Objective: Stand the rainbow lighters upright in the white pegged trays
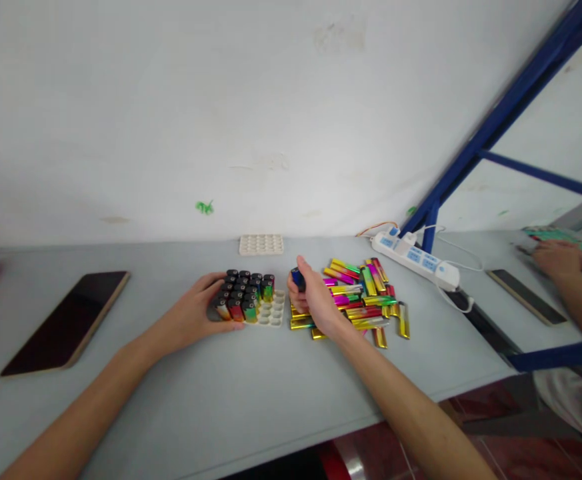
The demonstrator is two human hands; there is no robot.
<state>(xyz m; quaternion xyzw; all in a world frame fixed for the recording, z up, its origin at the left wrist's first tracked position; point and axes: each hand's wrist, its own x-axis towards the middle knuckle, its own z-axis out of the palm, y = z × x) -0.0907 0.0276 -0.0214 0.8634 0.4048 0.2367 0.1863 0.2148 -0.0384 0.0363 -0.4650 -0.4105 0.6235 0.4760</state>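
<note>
A white tray point(271, 315) with rows of round-edged slots lies on the table. Shiny multicoloured lighters point(241, 293) stand upright in its left part, black ends up. My left hand point(203, 308) is wrapped round the left side of this block, with the thumb along the front and the fingers behind. Slots on the tray's right side are bare. Just right of the tray, my right hand point(315, 297) is closed round a lighter with a dark blue-black end point(298, 279); its lower part is hidden by my fingers. Beneath and beyond that hand lies a loose pile of metallic lighters point(365, 297).
Another white slotted tray point(261, 245) lies against the wall. At left is a phone or tablet point(65, 323). A white power strip point(415, 259) with cables lies behind the pile, beside a blue metal frame point(471, 167). Another person's hand point(558, 260) is at far right, near a dark phone point(527, 297).
</note>
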